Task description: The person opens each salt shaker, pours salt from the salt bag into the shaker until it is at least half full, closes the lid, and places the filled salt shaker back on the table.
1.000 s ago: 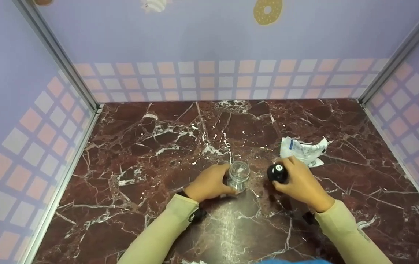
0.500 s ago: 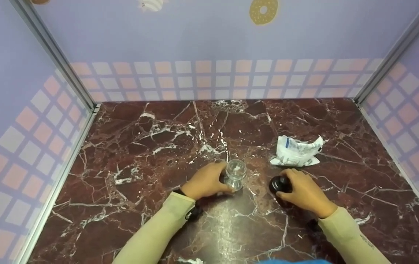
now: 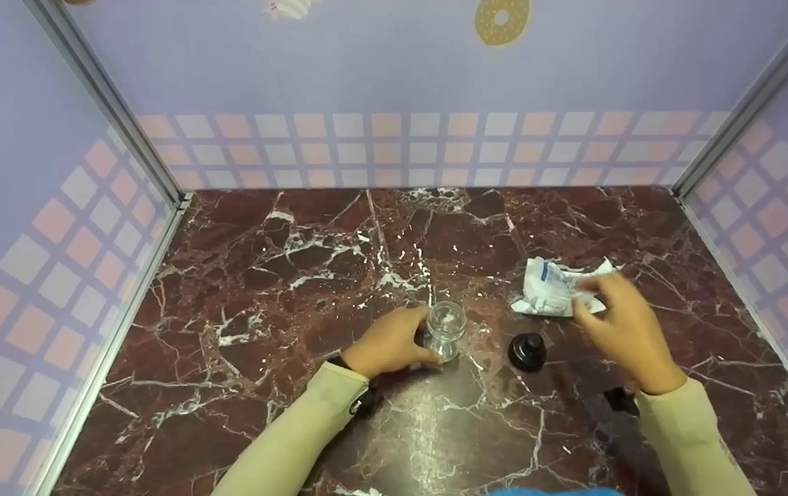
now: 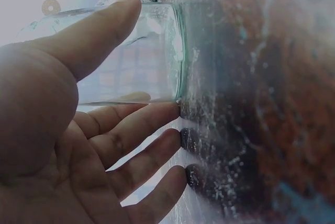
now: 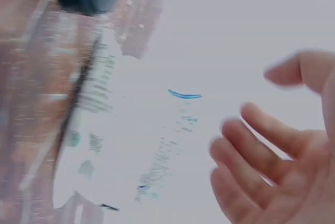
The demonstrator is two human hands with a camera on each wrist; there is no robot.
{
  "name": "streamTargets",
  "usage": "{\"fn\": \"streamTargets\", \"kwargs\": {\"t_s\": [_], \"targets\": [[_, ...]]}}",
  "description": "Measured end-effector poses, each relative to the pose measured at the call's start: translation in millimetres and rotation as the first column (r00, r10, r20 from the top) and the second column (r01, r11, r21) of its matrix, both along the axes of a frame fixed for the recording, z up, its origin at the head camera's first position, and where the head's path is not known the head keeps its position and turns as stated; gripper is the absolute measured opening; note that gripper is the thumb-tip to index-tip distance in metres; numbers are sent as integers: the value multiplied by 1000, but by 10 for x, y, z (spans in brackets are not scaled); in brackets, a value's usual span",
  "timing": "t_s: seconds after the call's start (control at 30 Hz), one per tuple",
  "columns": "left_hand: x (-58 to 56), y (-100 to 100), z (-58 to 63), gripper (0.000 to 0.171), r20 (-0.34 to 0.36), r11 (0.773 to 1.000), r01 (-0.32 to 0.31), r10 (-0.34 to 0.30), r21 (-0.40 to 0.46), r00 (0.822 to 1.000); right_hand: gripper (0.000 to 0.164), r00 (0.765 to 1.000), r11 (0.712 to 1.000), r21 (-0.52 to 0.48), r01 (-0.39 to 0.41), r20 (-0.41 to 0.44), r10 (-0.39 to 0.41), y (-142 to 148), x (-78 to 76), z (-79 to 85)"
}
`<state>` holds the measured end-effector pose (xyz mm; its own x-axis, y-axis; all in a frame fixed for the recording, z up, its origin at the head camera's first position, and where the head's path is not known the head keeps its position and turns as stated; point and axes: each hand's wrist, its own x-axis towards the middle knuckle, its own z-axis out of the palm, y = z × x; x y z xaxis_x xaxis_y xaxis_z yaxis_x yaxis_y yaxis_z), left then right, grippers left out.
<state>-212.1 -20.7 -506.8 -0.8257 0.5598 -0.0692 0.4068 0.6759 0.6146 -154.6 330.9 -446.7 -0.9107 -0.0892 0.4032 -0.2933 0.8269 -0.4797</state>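
Note:
A clear glass jar stands upright and uncovered on the marble surface, something whitish showing inside its mouth. My left hand grips it from the left; in the left wrist view the thumb lies across the glass, with fingers on its other side. To the jar's right sits a black knobbed lid, apart from both hands. My right hand hovers beside a crumpled white printed packet, fingers loosely bent and holding nothing. In the right wrist view, a gap shows between those fingers and the packet.
Dark red marble with white veins forms the worktop. Patterned panels enclose it at the back, left and right. Small white specks dot the middle of the surface.
My right hand has set the black lid down, let go of it and moved right and away toward the packet. The left hand keeps its hold on the jar.

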Motion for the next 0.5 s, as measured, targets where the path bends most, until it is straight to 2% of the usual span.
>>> {"fn": "streamTargets", "kwargs": {"t_s": [0.07, 0.13, 0.3, 0.5], "targets": [[-3, 5, 2, 68, -9, 1000, 6, -7, -7, 1000, 30, 998, 999, 30, 37, -60, -35, -33, -61, 60], [-10, 12, 1, 68, -16, 1000, 12, -12, -10, 1000, 37, 995, 995, 72, 73, -71, -68, -86, -127, 103], [-15, 20, 2, 69, -14, 1000, 9, -9, -12, 1000, 41, 991, 981, 143, 131, -41, -126, -205, -300, 116], [9, -4, 21, 62, 4, 1000, 1, -1, -19, 1000, 36, 993, 964, 242, 114, 2, -118, -220, -408, -5]]}}
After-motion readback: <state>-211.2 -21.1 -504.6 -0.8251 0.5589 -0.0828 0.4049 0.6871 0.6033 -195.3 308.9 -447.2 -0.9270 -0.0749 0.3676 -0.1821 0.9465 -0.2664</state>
